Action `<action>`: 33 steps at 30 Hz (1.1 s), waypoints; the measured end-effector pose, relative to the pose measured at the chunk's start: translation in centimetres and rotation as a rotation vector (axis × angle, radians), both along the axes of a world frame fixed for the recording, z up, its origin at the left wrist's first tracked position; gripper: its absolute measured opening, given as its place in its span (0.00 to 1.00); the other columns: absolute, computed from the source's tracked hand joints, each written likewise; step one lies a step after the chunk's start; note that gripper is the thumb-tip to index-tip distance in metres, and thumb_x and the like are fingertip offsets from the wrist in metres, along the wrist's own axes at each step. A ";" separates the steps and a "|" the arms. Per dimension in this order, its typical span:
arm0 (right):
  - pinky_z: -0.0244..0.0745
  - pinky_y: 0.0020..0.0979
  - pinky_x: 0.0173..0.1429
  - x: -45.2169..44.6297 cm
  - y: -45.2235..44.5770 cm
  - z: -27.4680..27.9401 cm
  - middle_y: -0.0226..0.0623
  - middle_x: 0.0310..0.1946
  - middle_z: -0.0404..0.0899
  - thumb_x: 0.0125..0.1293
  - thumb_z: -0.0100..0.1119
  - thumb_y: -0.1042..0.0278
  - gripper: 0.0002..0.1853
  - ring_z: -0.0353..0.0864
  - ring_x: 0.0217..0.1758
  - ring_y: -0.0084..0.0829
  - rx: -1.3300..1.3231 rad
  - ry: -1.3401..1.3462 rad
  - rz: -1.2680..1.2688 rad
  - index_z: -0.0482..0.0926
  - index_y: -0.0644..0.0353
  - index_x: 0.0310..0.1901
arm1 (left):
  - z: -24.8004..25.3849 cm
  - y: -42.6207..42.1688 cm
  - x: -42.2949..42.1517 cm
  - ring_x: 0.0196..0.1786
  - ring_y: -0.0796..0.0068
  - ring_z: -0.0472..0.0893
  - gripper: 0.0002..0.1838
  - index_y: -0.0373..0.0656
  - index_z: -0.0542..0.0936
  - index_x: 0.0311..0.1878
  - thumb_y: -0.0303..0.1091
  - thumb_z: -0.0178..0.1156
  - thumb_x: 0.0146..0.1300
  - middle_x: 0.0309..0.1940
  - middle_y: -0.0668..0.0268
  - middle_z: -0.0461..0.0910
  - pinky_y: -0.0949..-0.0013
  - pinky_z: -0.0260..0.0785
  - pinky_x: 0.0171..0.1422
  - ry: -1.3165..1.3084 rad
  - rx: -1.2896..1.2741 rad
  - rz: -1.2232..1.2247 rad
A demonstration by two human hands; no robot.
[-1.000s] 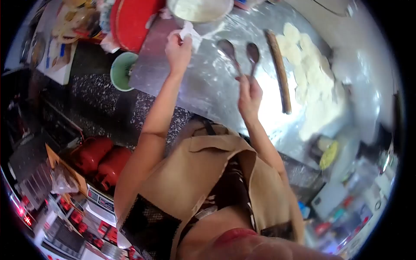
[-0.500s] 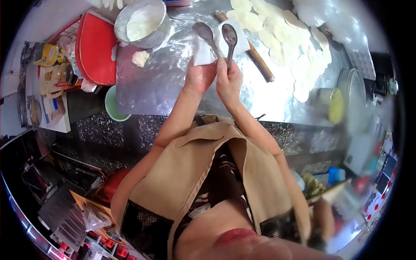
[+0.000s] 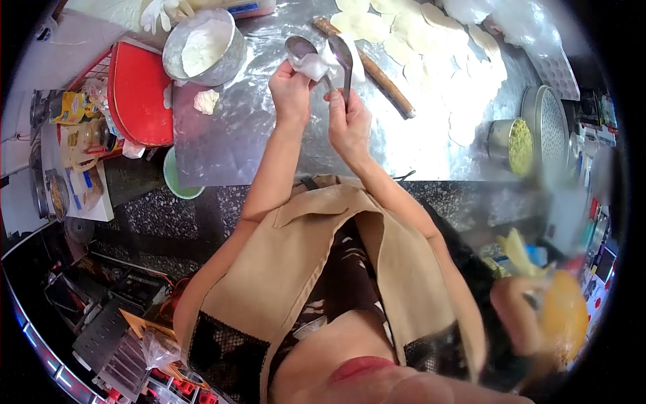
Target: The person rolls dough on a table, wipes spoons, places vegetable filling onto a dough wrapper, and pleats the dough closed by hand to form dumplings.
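Over the metal worktop [image 3: 235, 148], my right hand [image 3: 349, 128] is closed around the handles of two metal spoons, their bowls pointing away from me. My left hand [image 3: 290, 94] pinches a white tissue [image 3: 312, 67] against the left spoon [image 3: 301, 46]. The right spoon [image 3: 340, 48] stands beside it, with more white tissue [image 3: 359, 67] behind. A wooden rolling pin [image 3: 377, 75] lies just past my right hand. Round, thin dough sheets [image 3: 410, 40] overlap beyond it.
A metal bowl of flour [image 3: 232, 60] and a dough lump [image 3: 206, 102] sit at left, near a red lid [image 3: 140, 94]. To the right stand a pot of yellow-green filling [image 3: 498, 145] and a perforated steamer tray [image 3: 546, 124]. Another person's blurred hand [image 3: 517, 313] is at lower right.
My left hand has moved up and left, bringing the tissue over the left spoon's bowl. The right hand still holds both spoons. The other person's hand at lower right has moved, with something yellow beside it.
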State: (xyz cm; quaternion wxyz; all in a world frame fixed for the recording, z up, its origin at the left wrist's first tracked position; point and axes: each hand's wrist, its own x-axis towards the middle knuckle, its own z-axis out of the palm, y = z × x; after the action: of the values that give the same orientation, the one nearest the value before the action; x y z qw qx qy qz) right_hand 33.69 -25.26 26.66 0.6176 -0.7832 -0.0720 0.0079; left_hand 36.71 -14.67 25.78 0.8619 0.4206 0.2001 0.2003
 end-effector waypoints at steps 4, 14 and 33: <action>0.66 0.37 0.27 -0.1 0.2 0.5 0.45 0.18 0.74 0.63 0.48 0.66 0.11 0.74 0.21 0.42 -0.051 0.011 -0.018 0.75 0.63 0.30 | -0.5 -0.1 0.6 0.30 0.82 0.76 0.03 0.37 0.78 0.34 0.23 0.57 0.56 0.29 0.68 0.78 0.77 0.68 0.33 0.054 0.112 0.168; 0.64 0.32 0.28 -0.1 0.0 0.6 0.38 0.15 0.70 0.64 0.48 0.65 0.11 0.69 0.19 0.29 0.061 0.025 0.018 0.75 0.63 0.31 | -0.1 0.9 1.0 0.27 0.84 0.74 0.04 0.37 0.77 0.37 0.23 0.55 0.58 0.29 0.71 0.76 0.81 0.66 0.27 -0.125 0.132 0.025; 0.59 0.26 0.24 -0.2 -1.1 1.0 0.25 0.15 0.66 0.65 0.48 0.62 0.14 0.63 0.20 0.18 0.080 0.211 0.038 0.76 0.63 0.31 | -2.2 8.2 2.2 0.45 0.70 0.76 0.15 0.36 0.74 0.47 0.20 0.51 0.55 0.40 0.61 0.77 0.68 0.69 0.48 0.121 0.778 0.299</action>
State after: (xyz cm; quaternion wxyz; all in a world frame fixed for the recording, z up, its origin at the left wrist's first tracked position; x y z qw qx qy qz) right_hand 33.54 -26.38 27.70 0.6523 -0.7512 -0.0218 0.0992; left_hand 38.89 -6.49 23.62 0.5872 0.6920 0.2187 0.3586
